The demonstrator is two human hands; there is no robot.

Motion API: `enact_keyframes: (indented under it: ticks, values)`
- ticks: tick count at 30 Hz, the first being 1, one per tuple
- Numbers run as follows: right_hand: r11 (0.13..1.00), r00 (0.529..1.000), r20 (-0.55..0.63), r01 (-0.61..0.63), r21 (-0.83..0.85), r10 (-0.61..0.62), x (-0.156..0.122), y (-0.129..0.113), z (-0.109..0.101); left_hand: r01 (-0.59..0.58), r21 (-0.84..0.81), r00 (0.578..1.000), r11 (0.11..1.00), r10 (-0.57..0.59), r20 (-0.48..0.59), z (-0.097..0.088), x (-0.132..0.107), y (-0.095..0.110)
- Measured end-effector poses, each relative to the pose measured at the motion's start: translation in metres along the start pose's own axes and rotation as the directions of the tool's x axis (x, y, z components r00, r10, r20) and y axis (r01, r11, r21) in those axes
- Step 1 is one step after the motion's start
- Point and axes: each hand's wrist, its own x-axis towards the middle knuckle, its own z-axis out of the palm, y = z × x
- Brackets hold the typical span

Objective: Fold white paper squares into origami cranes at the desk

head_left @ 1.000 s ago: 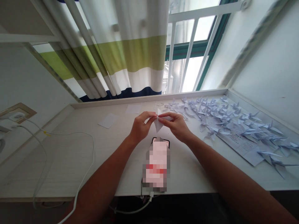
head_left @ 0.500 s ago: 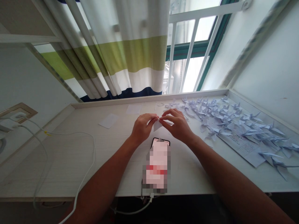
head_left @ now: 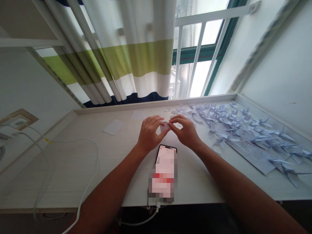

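My left hand and my right hand meet over the middle of the white desk. Between their fingertips they pinch a small folded piece of pale paper, most of it hidden by the fingers. Both hands are curled with fingers closed on that paper, low above the desk. A phone lies flat just in front of my wrists, near the desk's front edge.
Several folded paper cranes cover the desk's right side, some on a printed sheet. Blank paper squares lie at the back left. A white cable loops across the left. Striped curtain and window bars stand behind.
Both hands have lowered toward the desk and closed more tightly over the folded paper; less of the paper shows now than a second ago.
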Motion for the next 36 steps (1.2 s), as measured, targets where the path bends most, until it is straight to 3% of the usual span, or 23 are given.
enact_keyframes:
  ticks: [4,11,13,15,17,19,21,23,26,31,36]
  values:
    - [0.995,0.999,0.025,-0.044,0.093,0.042,0.0,-0.002,0.0,-0.022,0.118,0.999,0.993,0.019,0.028,0.002,0.0,-0.002]
    - [0.97,0.989,0.087,-0.133,0.205,0.117,-0.002,0.002,0.003,0.006,0.018,0.999,1.0,-0.007,0.05,0.005,-0.002,-0.009]
    - [0.955,0.985,0.089,-0.163,0.246,0.145,-0.001,0.003,0.003,0.071,-0.066,0.997,0.995,-0.068,0.041,0.006,-0.003,-0.01]
    - [0.944,0.982,0.041,-0.188,0.271,0.184,0.0,0.004,0.002,0.218,-0.195,0.975,0.956,-0.222,0.0,0.008,-0.003,-0.012]
    - [0.925,0.97,-0.019,-0.227,0.304,0.244,0.002,0.006,0.0,0.394,-0.389,0.904,0.833,-0.427,0.0,0.01,-0.003,-0.013]
    - [0.88,0.946,-0.023,-0.292,0.376,0.324,0.004,0.008,-0.003,0.488,-0.603,0.831,0.631,-0.548,0.1,0.013,-0.002,-0.013]
    - [0.821,0.921,0.021,-0.357,0.445,0.389,0.005,0.009,-0.004,0.486,-0.754,0.811,0.441,-0.548,0.202,0.015,-0.001,-0.011]
    - [0.779,0.904,0.054,-0.394,0.488,0.423,0.006,0.009,-0.004,0.441,-0.83,0.823,0.342,-0.523,0.222,0.016,0.0,-0.007]
    - [0.745,0.889,0.086,-0.426,0.513,0.449,0.006,0.004,-0.005,0.38,-0.861,0.84,0.337,-0.516,0.169,0.016,0.002,0.0]
    - [0.648,0.853,0.234,-0.509,0.567,0.466,0.005,-0.006,-0.01,0.348,-0.85,0.841,0.396,-0.532,0.097,0.013,0.003,0.007]
    - [0.698,0.926,0.129,-0.355,0.622,0.356,0.007,0.002,-0.006,0.358,-0.822,0.845,0.442,-0.528,0.085,0.011,0.003,0.008]
